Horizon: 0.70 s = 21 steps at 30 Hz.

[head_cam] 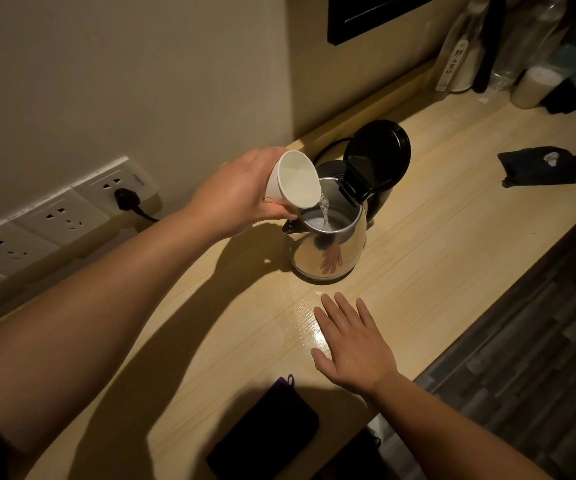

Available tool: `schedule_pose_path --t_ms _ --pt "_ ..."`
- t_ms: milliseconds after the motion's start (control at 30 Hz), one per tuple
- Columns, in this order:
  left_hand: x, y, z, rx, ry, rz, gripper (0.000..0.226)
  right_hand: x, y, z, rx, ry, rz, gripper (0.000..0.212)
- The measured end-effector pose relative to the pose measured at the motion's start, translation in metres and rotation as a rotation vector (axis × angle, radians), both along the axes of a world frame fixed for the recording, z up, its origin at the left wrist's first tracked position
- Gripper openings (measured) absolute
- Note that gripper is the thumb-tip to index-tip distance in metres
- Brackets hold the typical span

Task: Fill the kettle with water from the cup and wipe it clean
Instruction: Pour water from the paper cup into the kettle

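A steel kettle point(328, 252) stands on the wooden counter point(435, 244) with its black lid point(376, 159) flipped up. My left hand point(241, 192) grips a white paper cup point(295, 180), tilted over the kettle's mouth. A thin stream of water point(324, 211) runs from the cup's rim into the kettle. My right hand point(352, 344) rests flat on the counter in front of the kettle, fingers straight and spread, holding nothing. A dark purple cloth point(265, 427) lies at the counter's near edge.
A row of wall sockets point(54, 220) sits at left, one with a black plug point(127, 199) in it. A dark crumpled cloth point(543, 166) lies at right. Bottles and jars point(497, 53) crowd the far right corner. The counter's front edge drops to a dark floor point(539, 341).
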<state>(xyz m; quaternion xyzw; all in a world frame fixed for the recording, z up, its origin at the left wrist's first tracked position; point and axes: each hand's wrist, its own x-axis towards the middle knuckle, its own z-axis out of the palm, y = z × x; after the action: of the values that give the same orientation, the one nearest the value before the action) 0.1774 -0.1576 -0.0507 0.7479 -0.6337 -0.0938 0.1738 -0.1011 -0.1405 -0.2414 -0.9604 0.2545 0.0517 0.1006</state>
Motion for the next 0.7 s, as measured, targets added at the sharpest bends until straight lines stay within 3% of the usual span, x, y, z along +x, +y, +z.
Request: schedule_pose_path --t_ms 700 --pt "-0.0011 -0.0030 0.0102 0.031 -0.084 -0.034 0.086 0.0005 -0.0005 -0.0034 -0.016 0.011 0.003 0.071"
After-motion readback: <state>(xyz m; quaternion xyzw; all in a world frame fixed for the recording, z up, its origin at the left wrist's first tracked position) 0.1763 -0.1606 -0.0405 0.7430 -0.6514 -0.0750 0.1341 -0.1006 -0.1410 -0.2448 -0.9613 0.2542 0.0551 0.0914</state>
